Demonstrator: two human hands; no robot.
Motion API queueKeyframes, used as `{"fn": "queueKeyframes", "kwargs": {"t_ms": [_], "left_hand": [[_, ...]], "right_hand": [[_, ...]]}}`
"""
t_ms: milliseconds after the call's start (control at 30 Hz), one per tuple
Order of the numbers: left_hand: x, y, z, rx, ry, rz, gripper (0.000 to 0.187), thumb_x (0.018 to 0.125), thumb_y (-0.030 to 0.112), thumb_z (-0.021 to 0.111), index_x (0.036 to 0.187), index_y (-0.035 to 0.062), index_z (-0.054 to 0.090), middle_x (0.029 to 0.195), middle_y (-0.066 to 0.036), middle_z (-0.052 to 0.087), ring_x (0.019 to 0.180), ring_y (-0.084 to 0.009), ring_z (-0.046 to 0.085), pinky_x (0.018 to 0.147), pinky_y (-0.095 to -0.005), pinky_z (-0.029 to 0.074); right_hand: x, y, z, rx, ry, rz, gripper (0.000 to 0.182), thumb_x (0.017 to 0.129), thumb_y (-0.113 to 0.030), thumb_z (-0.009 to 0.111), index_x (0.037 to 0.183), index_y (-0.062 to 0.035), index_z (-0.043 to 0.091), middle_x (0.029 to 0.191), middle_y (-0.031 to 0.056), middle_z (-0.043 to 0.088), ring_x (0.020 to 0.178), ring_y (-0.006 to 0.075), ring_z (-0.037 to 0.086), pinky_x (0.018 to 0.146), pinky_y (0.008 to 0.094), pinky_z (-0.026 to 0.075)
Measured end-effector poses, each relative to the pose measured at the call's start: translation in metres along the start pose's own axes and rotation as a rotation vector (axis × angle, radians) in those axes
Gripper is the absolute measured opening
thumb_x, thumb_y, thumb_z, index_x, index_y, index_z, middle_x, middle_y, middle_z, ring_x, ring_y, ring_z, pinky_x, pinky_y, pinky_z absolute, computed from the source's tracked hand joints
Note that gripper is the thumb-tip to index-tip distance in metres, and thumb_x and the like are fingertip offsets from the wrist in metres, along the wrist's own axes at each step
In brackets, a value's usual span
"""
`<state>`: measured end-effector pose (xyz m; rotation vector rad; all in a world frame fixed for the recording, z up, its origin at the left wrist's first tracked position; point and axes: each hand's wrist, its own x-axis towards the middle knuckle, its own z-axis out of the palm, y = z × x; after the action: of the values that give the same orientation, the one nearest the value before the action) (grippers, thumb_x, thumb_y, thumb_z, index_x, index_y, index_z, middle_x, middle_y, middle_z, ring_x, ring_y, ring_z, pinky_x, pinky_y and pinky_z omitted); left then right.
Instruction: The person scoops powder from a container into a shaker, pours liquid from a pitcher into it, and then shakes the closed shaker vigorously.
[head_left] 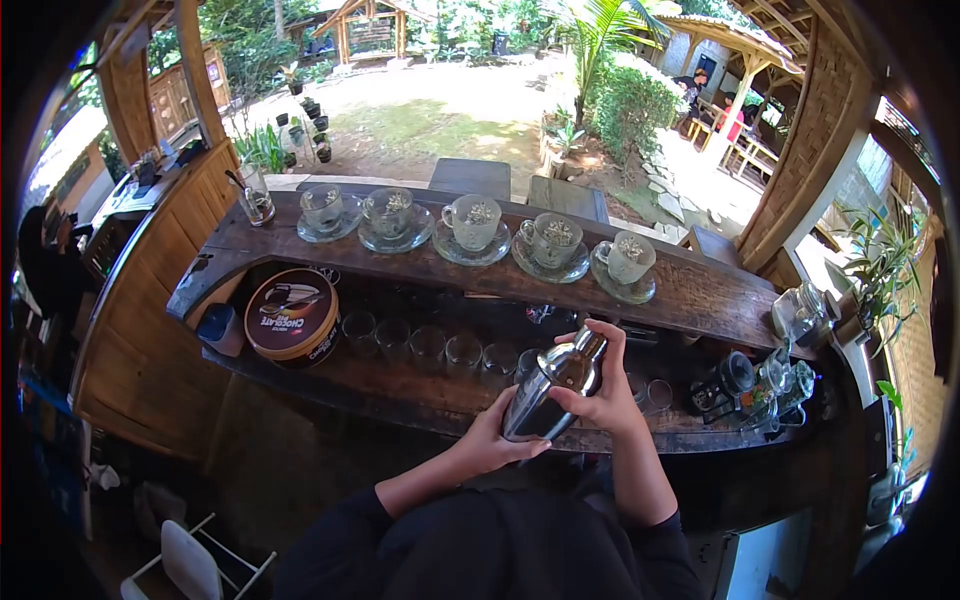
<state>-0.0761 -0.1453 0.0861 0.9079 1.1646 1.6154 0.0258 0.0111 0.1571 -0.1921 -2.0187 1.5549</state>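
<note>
The left hand (pixel 487 442) grasps the lower end of a metal shaker (pixel 550 388), its thumb and fingers wrapped about the base, while the right hand (pixel 612 400) grips the upper part, with fingertips at the cap and the thumb along the body. The shaker is held aslant in front of the person's dark clothing (pixel 500 545), cap toward the upper right, in line with the front of a lower wooden shelf (pixel 400 385). On that shelf, left of the shaker, a row of clear glasses (pixel 428 345) leads to a round brown tub (pixel 292 315) whose chocolate label reads upside down; to the right sits a French press (pixel 738 374) among other glassware. Above, a dark wooden counter (pixel 690 268) bears five glass cups (pixel 473 222) on glass saucers (pixel 572 270), each cup with pale bits in it. A tall glass (pixel 258 200) stands at the counter's left end and a glass jar (pixel 795 312) at its right. Beyond are two stools (pixel 470 178) and a sunlit yard (pixel 420 120).
</note>
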Motion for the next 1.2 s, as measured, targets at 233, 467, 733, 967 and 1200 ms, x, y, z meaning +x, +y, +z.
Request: {"fn": "queueKeyframes", "kwargs": {"t_ms": [233,467,733,967,1200], "left_hand": [[0.013,-0.004,0.001,-0.074,-0.238,-0.048,0.082,0.067,0.019,0.081,0.132,0.0052,0.033,0.115,-0.006,0.051,0.106,-0.0142,0.051,0.091,-0.0301,0.043],[0.037,-0.018,0.013,-0.126,-0.285,-0.161,0.078,0.075,0.028,0.074,0.134,0.0042,0.029,0.12,-0.009,0.047,0.115,-0.0158,0.044,0.092,-0.0315,0.041],[0.051,-0.014,0.033,-0.654,-0.1,-0.118,0.044,0.089,0.016,0.053,0.128,0.0038,0.038,0.112,-0.013,0.055,0.101,-0.0209,0.058,0.083,-0.03,0.049],[0.043,-0.001,0.044,-0.621,-0.261,-0.376,0.054,0.093,0.039,0.042,0.13,0.0006,0.036,0.115,-0.022,0.054,0.094,-0.0285,0.062,0.078,-0.0357,0.053],[0.041,-0.017,0.053,-0.775,-0.217,-0.573,0.06,0.093,0.047,0.035,0.133,0.0031,0.034,0.111,-0.025,0.055,0.085,-0.0277,0.063,0.073,-0.0371,0.052]], "right_hand": [[-0.015,-0.009,-0.019,-0.083,-0.053,-0.069,0.09,0.061,-0.013,0.082,0.129,-0.0097,0.022,0.115,0.0162,0.047,0.102,0.0203,0.051,0.088,0.0344,0.044],[-0.016,-0.009,-0.038,-0.023,0.115,0.094,0.085,0.067,-0.014,0.079,0.13,-0.0078,0.022,0.112,0.0151,0.047,0.099,0.0206,0.053,0.085,0.0349,0.046],[-0.03,0.018,-0.062,0.558,0.534,-0.036,0.078,0.07,-0.016,0.076,0.129,-0.0153,0.025,0.108,0.0162,0.051,0.097,0.0268,0.056,0.082,0.0389,0.049],[-0.031,0.013,-0.076,0.361,0.379,-0.04,0.076,0.066,-0.011,0.077,0.125,-0.0133,0.029,0.11,0.0176,0.053,0.097,0.0239,0.056,0.087,0.0384,0.045],[-0.024,0.015,-0.079,0.244,0.376,0.047,0.07,0.07,-0.019,0.075,0.125,-0.0105,0.031,0.107,0.0161,0.054,0.096,0.0208,0.056,0.084,0.0353,0.046]]}}
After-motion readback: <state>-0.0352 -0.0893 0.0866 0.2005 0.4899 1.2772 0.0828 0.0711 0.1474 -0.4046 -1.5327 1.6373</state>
